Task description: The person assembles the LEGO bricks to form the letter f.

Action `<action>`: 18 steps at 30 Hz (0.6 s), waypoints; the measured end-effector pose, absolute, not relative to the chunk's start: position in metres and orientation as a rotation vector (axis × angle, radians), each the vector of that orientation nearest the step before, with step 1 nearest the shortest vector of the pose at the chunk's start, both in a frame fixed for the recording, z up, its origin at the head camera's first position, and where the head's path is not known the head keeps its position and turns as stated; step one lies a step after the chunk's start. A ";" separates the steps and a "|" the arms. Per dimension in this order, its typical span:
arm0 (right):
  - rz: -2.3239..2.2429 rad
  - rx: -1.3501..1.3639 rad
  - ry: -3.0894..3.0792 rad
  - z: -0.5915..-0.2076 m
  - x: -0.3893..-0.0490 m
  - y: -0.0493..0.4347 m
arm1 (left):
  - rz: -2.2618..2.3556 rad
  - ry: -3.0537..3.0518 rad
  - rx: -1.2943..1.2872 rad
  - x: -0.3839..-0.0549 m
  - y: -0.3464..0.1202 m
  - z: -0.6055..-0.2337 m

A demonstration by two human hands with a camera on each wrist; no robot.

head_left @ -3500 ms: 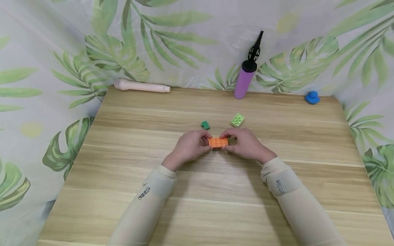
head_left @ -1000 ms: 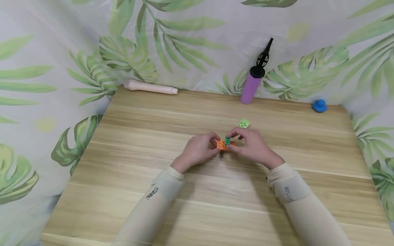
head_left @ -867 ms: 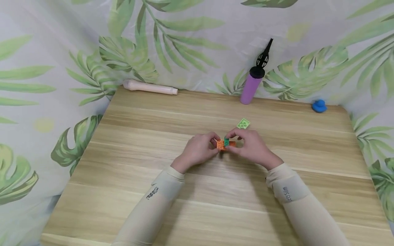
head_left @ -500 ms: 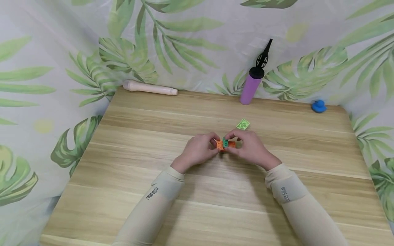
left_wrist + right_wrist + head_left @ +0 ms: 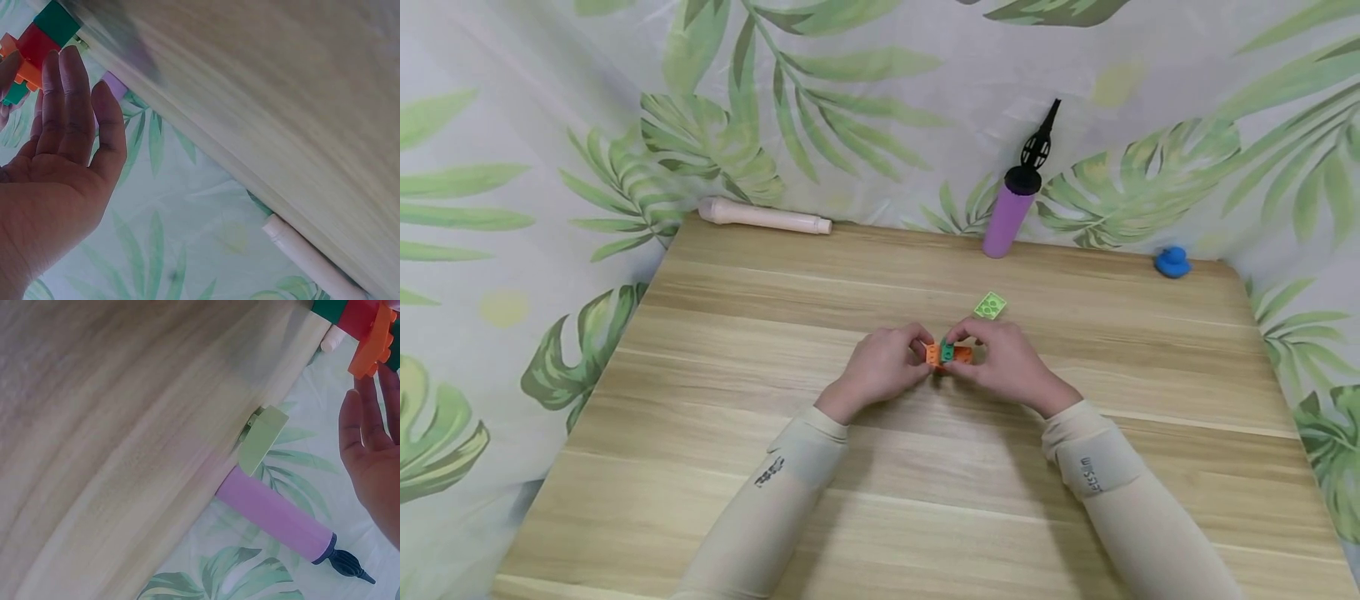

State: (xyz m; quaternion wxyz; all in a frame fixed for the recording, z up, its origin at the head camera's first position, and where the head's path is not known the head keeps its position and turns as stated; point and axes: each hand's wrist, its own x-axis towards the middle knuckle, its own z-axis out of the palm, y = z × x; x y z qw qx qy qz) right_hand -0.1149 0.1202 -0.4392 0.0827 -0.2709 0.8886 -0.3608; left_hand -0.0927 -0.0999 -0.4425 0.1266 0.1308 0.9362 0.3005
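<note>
Near the middle of the table my left hand (image 5: 883, 367) grips the left end of an orange toy brick (image 5: 932, 355). My right hand (image 5: 1007, 360) pinches a small green brick (image 5: 948, 351) between thumb and forefinger, on the studded top of the orange one. Below the orange brick, the left wrist view shows a red brick (image 5: 39, 44) and a dark green brick (image 5: 57, 24) as a stack. Seen from the right wrist, the same orange brick (image 5: 370, 350) juts out past the red one. Fingers partly hide the small green brick.
A light green brick (image 5: 990, 306) lies studs down just beyond my right hand. Along the table's back edge are a pale pink microphone-shaped stick (image 5: 765, 217), a purple hand pump (image 5: 1007, 223) with black nozzle, and a blue rubber duck (image 5: 1172, 262). Leaf-printed cloth hangs behind.
My right hand has picked the small green brick up off the table and brought it onto the orange brick. Over the last second it shifts slightly left. My left hand keeps its grip.
</note>
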 end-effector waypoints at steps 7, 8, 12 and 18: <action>-1.031 -0.843 2.689 -0.439 -0.115 0.119 | 0.876 2.730 0.379 -0.094 -0.100 -0.445; -1.026 -0.845 2.692 -0.439 -0.115 0.119 | 0.877 2.731 0.380 -0.094 -0.100 -0.445; -0.992 -0.846 2.696 -0.436 -0.115 0.117 | 0.868 2.738 0.386 -0.095 -0.100 -0.445; -0.978 -0.834 2.677 -0.435 -0.116 0.115 | 0.875 2.735 0.380 -0.095 -0.100 -0.445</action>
